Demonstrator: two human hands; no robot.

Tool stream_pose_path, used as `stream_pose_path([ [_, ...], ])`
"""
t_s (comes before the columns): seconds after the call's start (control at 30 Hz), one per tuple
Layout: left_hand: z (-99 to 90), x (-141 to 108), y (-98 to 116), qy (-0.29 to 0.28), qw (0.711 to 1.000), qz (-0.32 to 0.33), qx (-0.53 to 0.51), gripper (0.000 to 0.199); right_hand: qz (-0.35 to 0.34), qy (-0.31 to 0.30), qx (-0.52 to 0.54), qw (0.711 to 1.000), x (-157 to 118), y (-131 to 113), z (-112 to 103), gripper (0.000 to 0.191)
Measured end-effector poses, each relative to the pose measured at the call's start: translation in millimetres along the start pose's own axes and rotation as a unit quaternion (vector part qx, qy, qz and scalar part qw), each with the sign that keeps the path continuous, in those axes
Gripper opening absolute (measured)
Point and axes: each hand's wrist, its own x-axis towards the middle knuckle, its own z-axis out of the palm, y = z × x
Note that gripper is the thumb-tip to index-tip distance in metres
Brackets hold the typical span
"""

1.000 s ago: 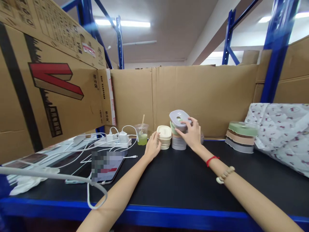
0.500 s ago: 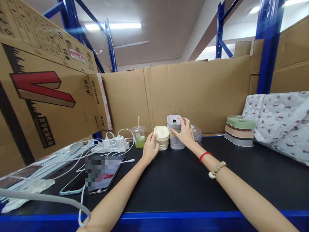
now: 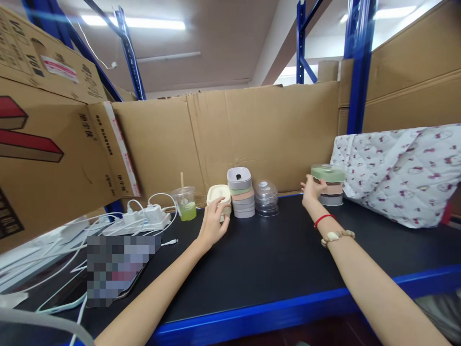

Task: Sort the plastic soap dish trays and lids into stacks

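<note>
My left hand (image 3: 213, 225) rests at the front of a cream stack of square containers (image 3: 219, 193), fingers apart and touching its near side. Right of it stands a taller stack (image 3: 243, 197) in lilac, green, peach and grey, touched by neither hand. Clear plastic domes (image 3: 266, 197) sit beside that stack. Over at the right, my right hand (image 3: 312, 191) is at the left side of a pile of wavy-edged pieces (image 3: 329, 185), green on top, peach and grey below. Its fingers are spread; whether they touch the pile is hard to tell.
A cup of green drink (image 3: 187, 210), a white power strip (image 3: 154, 222) with cables and a blurred tablet (image 3: 120, 269) lie on the left. A patterned quilted bag (image 3: 399, 175) is at the right. Cardboard (image 3: 266, 129) walls the back.
My right hand has left the lilac-topped stack and moved right to the wavy-edged pile. My left hand remains at the cream stack. The view has turned to the right.
</note>
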Motion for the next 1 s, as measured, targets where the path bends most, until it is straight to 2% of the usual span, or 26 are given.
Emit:
stream_pose_path([
  [0.03, 0.5, 0.3, 3.9, -0.011, 1.000, 0.028, 0.003, 0.029, 0.066, 0.016, 0.053, 0.996, 5.3, -4.2, -5.6, 0.046],
  [0.1, 1.6, 0.6, 8.7, -0.022, 0.997, 0.070, 0.012, 0.029, 0.141, 0.020, 0.120, 0.982, 12.4, -10.3, -16.7, 0.042],
  [0.17, 2.6, 0.4, 9.9, -0.025, 0.996, 0.084, 0.017, 0.029, 0.158, 0.005, 0.138, 0.978, 17.1, -12.8, -26.5, 0.034],
  [0.3, 2.9, -0.7, 7.7, -0.033, 0.998, 0.057, 0.020, 0.027, 0.183, -0.049, 0.162, 0.968, 23.2, -13.5, -38.4, 0.013],
  [0.47, 2.2, -0.7, 8.2, -0.037, 0.999, 0.035, 0.009, 0.026, 0.231, -0.093, 0.279, 0.927, 23.6, -18.0, -41.8, 0.011],
  [0.57, 2.5, -0.2, 9.4, -0.056, 0.998, 0.026, 0.007, 0.026, 0.232, -0.100, 0.280, 0.926, 22.3, -20.8, -42.6, 0.013],
  [0.7, 2.7, -0.4, 8.7, -0.061, 0.998, 0.019, 0.001, 0.026, 0.246, -0.055, 0.279, 0.927, 20.6, -23.1, -42.8, 0.024],
  [0.9, 1.6, -0.4, 9.3, -0.070, 0.997, 0.002, -0.016, 0.025, 0.245, 0.008, 0.164, 0.956, 18.6, -20.2, -38.2, 0.034],
  [1.0, 2.1, 0.0, 10.2, -0.076, 0.997, -0.001, -0.020, 0.025, 0.234, 0.025, 0.144, 0.961, 20.8, -15.7, -38.1, 0.034],
])
